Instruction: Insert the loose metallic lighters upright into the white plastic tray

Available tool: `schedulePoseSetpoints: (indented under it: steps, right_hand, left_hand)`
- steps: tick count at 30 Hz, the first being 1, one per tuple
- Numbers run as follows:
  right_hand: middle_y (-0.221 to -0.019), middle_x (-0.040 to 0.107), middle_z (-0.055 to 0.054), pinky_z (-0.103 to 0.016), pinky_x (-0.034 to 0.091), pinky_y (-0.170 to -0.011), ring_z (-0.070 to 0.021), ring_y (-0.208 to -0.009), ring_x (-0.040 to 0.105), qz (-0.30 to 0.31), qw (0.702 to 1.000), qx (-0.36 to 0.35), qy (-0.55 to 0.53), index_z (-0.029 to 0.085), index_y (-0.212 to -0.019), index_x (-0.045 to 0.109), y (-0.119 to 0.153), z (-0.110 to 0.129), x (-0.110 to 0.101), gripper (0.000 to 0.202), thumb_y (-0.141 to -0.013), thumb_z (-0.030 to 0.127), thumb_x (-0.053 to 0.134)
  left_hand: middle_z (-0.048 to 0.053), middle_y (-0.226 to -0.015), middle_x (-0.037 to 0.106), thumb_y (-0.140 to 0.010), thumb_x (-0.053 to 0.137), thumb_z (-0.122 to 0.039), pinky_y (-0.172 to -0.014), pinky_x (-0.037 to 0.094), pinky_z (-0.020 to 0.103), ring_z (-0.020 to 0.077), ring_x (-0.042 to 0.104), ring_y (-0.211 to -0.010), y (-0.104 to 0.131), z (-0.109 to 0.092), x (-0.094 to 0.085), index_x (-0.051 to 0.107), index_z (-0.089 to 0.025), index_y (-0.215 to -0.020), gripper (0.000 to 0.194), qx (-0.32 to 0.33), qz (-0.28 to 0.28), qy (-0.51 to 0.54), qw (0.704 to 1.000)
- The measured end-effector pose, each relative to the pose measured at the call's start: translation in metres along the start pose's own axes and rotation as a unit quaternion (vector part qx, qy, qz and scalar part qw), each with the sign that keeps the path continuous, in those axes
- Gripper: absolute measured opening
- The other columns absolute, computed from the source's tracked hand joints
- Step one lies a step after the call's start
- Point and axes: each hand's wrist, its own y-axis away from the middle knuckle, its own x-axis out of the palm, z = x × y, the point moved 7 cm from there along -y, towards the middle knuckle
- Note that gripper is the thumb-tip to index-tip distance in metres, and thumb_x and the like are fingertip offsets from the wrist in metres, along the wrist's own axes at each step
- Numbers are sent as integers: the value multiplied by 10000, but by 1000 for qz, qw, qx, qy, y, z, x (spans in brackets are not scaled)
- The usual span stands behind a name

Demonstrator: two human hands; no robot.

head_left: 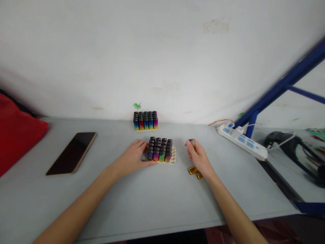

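Note:
A pale tray [173, 159] holds several upright lighters [161, 155] with black tops, and its rightmost column of slots is bare. My left hand [134, 156] grips the tray's left side, thumb along the front edge and fingers behind. To the right of the tray, my right hand [197, 154] is closed around a lighter [192, 142], whose top shows above the fingers. Gold-coloured lighters [193, 170] lie flat on the table just below that hand, partly hidden by the wrist.
Behind, near the wall, stands a second block of upright lighters [146, 122]. A dark phone or tablet [72, 154] lies at left, by a red bag [17, 132]. A white power strip [241, 140] and blue frame [291, 76] are at right.

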Motion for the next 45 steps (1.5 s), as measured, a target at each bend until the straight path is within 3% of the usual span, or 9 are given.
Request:
schedulePoseSetpoints:
  steps: [5,13,21,24,27,29,34,39,45]
  right_hand:
    - [-645,422,39,-324,354,-590,-168,-629,393,-53,995,-6,84,304,-692,445,8,6,-5,850,-1018,1083,542]
    - [-605,346,58,-330,258,-601,-151,-607,328,-59,984,-35,163,320,-662,356,8,19,-2,621,-1037,763,578]
    - [-713,549,49,-319,457,-633,-190,-648,528,0,986,-64,152,292,-914,585,8,18,6,512,-1180,729,568]
    - [-946,728,-53,-363,613,-678,-237,-757,685,17,988,-88,126,273,-1079,723,8,18,8,516,-1221,738,552]
    - [-1158,767,-146,-412,709,-721,-302,-966,762,14,987,-110,117,269,-1088,788,7,19,8,570,-1195,793,592]
    - [-1104,759,-139,-417,712,-753,-309,-993,755,-5,983,-120,136,269,-1023,780,7,21,5,583,-1195,792,590]
    - [-795,699,-26,-349,598,-742,-238,-767,684,-40,972,-125,194,280,-899,667,9,27,-1,565,-1227,729,569]
    - [-978,861,-77,-353,631,-833,-260,-859,794,10,974,-137,182,263,-1068,741,9,28,5,453,-1262,628,555]
    - [-1128,867,-108,-394,667,-957,-284,-993,820,81,949,-177,248,258,-1316,774,4,16,24,278,-1282,441,568]
  left_hand:
    - [134,-1245,860,-932,980,-686,-1132,650,523,403,798,-1210,0,-2,-2,787,-261,-1133,508,-3,-1,5,1000]
    - [144,-1271,860,-924,989,-684,-1131,646,521,403,797,-1228,0,0,-1,793,-254,-1163,529,-12,9,7,1000]
    - [133,-1243,863,-921,970,-722,-1108,655,529,408,807,-1203,0,2,-2,793,-270,-1141,533,-11,-1,6,1000]
    - [129,-1243,867,-917,962,-737,-1098,664,531,404,812,-1185,0,2,-2,797,-273,-1146,543,-6,-7,7,1000]
    - [133,-1243,867,-910,967,-737,-1102,664,533,409,813,-1192,0,2,-2,795,-272,-1144,548,-7,-4,5,1000]
    - [134,-1251,866,-919,968,-722,-1110,661,531,409,810,-1208,0,2,-1,792,-272,-1151,536,-5,-3,5,1000]
    - [126,-1232,869,-933,959,-731,-1089,666,526,402,810,-1191,0,2,-1,794,-279,-1145,526,1,-6,10,1000]
    - [138,-1253,870,-927,963,-725,-1118,661,543,417,808,-1214,0,1,-1,801,-266,-1157,538,-4,-4,4,1000]
    - [146,-1280,873,-932,957,-723,-1139,665,555,420,808,-1237,0,1,-1,801,-269,-1184,543,-3,-6,7,1000]
